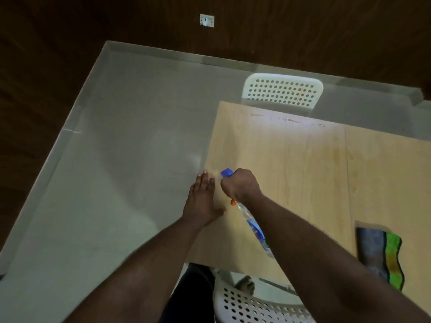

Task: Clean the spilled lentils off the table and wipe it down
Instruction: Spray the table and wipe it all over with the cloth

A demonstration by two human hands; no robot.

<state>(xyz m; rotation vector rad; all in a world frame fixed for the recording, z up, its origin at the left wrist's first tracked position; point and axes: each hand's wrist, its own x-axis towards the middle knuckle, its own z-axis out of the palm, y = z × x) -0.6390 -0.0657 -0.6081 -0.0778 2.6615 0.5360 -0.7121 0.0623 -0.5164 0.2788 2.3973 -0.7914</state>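
Bench [303, 173], pale wood, fills the frame's right. Your right hand [241, 184] grips the spray bottle [254, 226], nozzle aimed upper left; your left hand [204, 201] rests flat just beside it; cloth [382, 250] lower right.

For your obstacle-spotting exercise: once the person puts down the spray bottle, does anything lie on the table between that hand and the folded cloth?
Nothing visible does. The right hand grips the spray bottle near the table's left edge; the cloth lies at the near right, with only bare wood between. The right forearm hides part of that stretch.
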